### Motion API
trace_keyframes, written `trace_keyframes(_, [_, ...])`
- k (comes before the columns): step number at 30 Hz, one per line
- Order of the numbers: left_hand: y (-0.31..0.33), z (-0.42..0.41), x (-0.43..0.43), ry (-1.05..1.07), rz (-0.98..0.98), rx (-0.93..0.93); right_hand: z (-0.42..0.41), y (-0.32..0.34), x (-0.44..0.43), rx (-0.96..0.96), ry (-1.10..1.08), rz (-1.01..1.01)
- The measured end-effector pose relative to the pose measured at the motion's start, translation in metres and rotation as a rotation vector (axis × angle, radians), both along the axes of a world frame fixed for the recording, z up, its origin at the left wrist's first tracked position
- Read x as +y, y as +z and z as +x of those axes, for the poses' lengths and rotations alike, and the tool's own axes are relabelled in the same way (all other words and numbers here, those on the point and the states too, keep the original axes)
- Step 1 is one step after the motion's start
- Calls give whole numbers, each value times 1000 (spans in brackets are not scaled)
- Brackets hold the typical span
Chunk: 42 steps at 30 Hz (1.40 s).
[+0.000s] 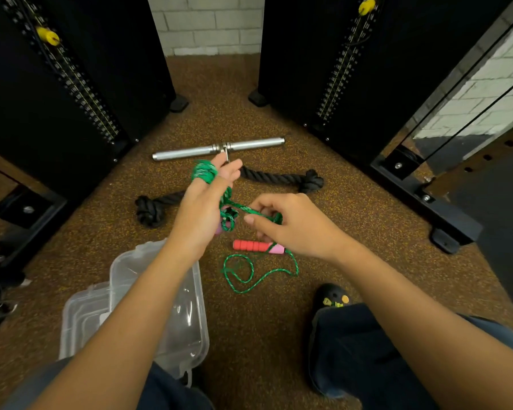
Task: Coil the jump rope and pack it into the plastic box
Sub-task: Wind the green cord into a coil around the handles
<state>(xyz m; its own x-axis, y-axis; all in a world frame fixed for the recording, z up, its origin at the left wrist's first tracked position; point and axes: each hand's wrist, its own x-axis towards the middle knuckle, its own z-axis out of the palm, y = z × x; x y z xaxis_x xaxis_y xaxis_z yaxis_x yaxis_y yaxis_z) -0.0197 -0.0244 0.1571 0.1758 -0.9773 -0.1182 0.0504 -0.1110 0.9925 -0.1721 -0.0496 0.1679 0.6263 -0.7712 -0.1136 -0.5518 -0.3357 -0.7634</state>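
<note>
The green jump rope (pixel 243 279) is partly wound in several turns around the fingers of my left hand (pixel 203 202), which is held up over the floor. My right hand (pixel 290 226) pinches a stretch of the rope just right of the left hand. One red and pink handle (pixel 256 246) lies on the floor under my right hand, with a loose loop of rope trailing below it. A second pinkish handle end peeks out under my left palm. The clear plastic box (pixel 187 327) stands open at lower left, partly hidden by my left forearm.
The box's clear lid (pixel 80 318) lies to its left. A thick black knotted rope (pixel 282 177) and a chrome bar handle (pixel 249 146) lie on the speckled brown floor ahead. Black weight-stack machines (pixel 71 84) flank both sides. My knee and black shoe (pixel 332 300) are at lower right.
</note>
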Motion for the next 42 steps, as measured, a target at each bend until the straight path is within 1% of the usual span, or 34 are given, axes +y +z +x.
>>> trace_keyframes(2, [-5, -1, 2, -135, -17, -296, -1, 1, -3, -21, -22, -101])
trace_keyframes(3, [-6, -4, 3, -184, -14, -398, -2, 1, -5, -33, -36, -148])
trace_keyframes(4, [-8, -5, 4, -210, -4, -470, -2, 2, -6, -51, -46, -177])
trace_keyframes(5, [-8, -7, 5, -215, 3, -488, -3, 3, -7, -72, -51, -189])
trace_keyframes(8, [-4, -7, 9, -226, 32, -373, -5, 5, -8, -132, -61, -200])
trace_keyframes(9, [-2, -6, 10, -242, 57, -362, -6, 6, -9, -137, -70, -207])
trace_keyframes(11, [-1, -5, 10, -326, 97, -429, -8, 8, -11, -141, -79, -208])
trace_keyframes(12, [0, -5, 11, -364, 96, -429, -10, 9, -12, -148, -78, -190])
trace_keyframes(13, [1, -5, 11, -381, 89, -391, -12, 9, -14, -154, -74, -159])
trace_keyframes(15, [3, -2, 10, -348, 96, -281, -15, 11, -17, -165, -74, -91])
trace_keyframes(17, [4, 3, 7, -304, 101, -235, -18, 11, -20, -155, -91, -86])
trace_keyframes(19, [1, 8, 6, -275, 80, -272, -19, 11, -23, -126, -112, -115])
trace_keyframes(22, [-1, 11, 5, -242, 29, -408, -22, 12, -25, -130, -113, -101])
trace_keyframes(24, [-1, 11, 6, -253, -14, -500, -22, 13, -24, -125, -95, -95])
trace_keyframes(26, [-1, 11, 6, -280, -54, -539, -23, 13, -24, -125, -101, -90])
trace_keyframes(30, [1, 11, 7, -237, -102, -459, -25, 9, -27, -63, -149, -85])
trace_keyframes(33, [3, 13, 7, -161, -149, -470, -25, 8, -28, 15, -129, -1])
trace_keyframes(36, [1, 13, 4, -130, -142, -437, -23, 8, -24, 127, -72, 84])
trace_keyframes(38, [-3, 10, 3, -137, -109, -388, -21, 10, -21, 109, -48, 86])
trace_keyframes(42, [-7, 3, 3, -139, -25, -252, -15, 13, -14, -16, 7, 89])
